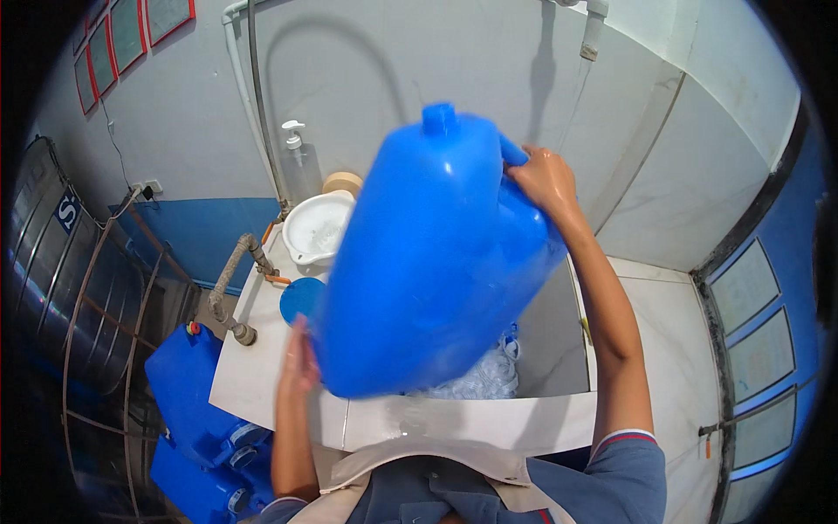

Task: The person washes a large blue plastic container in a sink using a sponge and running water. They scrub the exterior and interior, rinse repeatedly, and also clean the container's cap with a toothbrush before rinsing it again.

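Note:
A large blue plastic jerrycan (428, 262) hangs tilted over the sink, its spout end up and its broad base toward me. My right hand (546, 179) is wrapped round its handle at the upper right. Against the jerrycan's lower left edge lies my left hand (301, 356), slightly blurred, bearing that end; some of its fingers are hidden. Beneath the jerrycan, partly covered by it, the sink basin (554, 349) holds a heap of clear, whitish crumpled material (489, 374) that I cannot make out exactly.
On the counter's left stand a white bowl (305, 218), a blue round lid (299, 299), a pump bottle (301, 170) and a pipe (229, 271). More blue jerrycans (188, 393) sit on the floor at the left, near a steel tank (70, 279). A blue door (768, 349) is at the right.

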`<state>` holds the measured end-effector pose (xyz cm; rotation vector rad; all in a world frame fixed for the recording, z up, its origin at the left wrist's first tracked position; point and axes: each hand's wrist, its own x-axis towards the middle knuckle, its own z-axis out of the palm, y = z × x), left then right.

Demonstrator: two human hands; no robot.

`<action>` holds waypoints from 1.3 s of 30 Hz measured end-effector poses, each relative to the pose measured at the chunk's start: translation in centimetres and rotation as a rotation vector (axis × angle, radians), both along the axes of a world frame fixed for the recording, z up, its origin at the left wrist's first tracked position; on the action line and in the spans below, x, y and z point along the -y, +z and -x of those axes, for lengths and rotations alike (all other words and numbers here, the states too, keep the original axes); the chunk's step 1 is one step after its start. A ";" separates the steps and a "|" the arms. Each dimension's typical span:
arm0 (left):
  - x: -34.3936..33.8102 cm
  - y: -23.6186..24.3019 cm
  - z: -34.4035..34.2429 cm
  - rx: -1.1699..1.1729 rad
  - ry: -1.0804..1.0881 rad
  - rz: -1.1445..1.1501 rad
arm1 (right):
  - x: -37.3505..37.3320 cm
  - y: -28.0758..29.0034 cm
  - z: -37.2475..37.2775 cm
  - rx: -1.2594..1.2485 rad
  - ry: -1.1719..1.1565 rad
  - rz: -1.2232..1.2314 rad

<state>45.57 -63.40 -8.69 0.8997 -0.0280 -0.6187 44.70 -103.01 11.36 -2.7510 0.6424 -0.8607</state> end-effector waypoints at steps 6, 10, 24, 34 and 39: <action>0.4 2.3 -1.7 0.171 0.286 -0.093 | -1.0 2.1 1.7 0.205 0.054 -0.099; 0.5 -4.8 1.5 -0.040 0.121 -0.085 | 0.7 0.3 0.2 0.014 -0.013 -0.019; 0.0 -0.7 1.9 0.039 0.238 -0.226 | 0.9 -1.6 0.5 -0.099 -0.067 -0.085; -0.3 1.1 -2.5 0.149 0.356 -0.254 | 1.0 -0.6 -0.1 0.130 0.017 -0.183; 0.2 4.1 -0.9 0.307 0.389 -0.243 | 6.3 -11.6 1.3 0.159 0.175 -0.399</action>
